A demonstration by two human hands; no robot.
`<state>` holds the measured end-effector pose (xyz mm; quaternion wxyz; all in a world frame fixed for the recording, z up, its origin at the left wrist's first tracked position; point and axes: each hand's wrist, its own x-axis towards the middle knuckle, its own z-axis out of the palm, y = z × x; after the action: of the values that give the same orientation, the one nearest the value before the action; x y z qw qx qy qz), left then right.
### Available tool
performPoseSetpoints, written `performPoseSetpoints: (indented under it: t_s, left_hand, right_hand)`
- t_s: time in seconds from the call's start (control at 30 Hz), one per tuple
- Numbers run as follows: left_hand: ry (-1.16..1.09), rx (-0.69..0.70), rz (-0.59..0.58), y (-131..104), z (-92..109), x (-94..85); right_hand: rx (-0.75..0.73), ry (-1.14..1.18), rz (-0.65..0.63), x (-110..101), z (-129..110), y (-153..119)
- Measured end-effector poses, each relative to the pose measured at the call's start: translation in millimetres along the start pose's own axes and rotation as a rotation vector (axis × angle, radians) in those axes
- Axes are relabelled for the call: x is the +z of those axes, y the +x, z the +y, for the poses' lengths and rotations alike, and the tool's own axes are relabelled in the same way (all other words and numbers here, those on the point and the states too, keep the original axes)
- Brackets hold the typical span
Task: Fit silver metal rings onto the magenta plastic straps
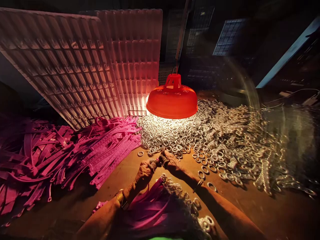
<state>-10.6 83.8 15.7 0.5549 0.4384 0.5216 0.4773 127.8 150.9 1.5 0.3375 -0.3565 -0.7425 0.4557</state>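
My left hand (pixel 148 169) and my right hand (pixel 172 162) meet above the brown table, fingertips pinched close together. Dark wraps cover some of the fingertips. A bit of magenta shows at the left fingertips, and a thin strap seems to hang below that hand, so it appears closed on a magenta strap. What my right fingers pinch is too small and hidden to make out. Just beyond the hands spreads a heap of silvery metal rings (pixel 172 131). Finished-looking magenta straps (pixel 155 213) lie between my forearms, with ringed ends (pixel 172 186) toward the right.
A large pile of magenta straps (pixel 110 153) covers the left side. Over the rings hangs a lit red lamp (pixel 172 100). Ribbed translucent panels (pixel 136 60) stand behind the straps. On the right, more rings and linked chain-like pieces (pixel 265 173) spread across the table (pixel 120 180).
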Motion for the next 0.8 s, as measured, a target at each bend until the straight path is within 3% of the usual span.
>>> performPoseSetpoints:
  t_s: [0.1, 0.17, 0.27, 0.4, 0.5, 0.57, 0.67, 0.8]
  left_hand:
    - [0.026, 0.021, 0.040, 0, -2, 2.8]
    - [0.013, 0.006, 0.054, 2, -2, 2.8]
    - [-0.014, -0.138, 0.047, 7, 10, -1.1]
    - [0.011, -0.276, -0.040, 9, 50, -7.2]
    - [0.084, -0.276, -0.157, -1, 83, -6.5]
    - [0.116, -0.306, -0.240, -14, 94, -3.6]
    - [0.102, -0.334, -0.343, -36, 86, 2.4]
    - [0.001, -0.349, -0.407, -68, 51, 11.3]
  right_hand:
    - [0.100, -0.005, -0.082, 0, 2, 6]
    - [0.108, -0.007, -0.051, 2, 3, 9]
    - [0.032, -0.026, -0.011, 3, -3, 9]
    - [-0.061, -0.050, -0.122, -9, -33, -6]
    - [-0.065, -0.083, -0.215, -17, -51, -36]
    - [-0.065, -0.114, -0.264, -18, -53, -63]
    - [-0.031, -0.144, -0.227, -17, -49, -103]
    - [0.091, -0.083, -0.176, -14, -56, -139]
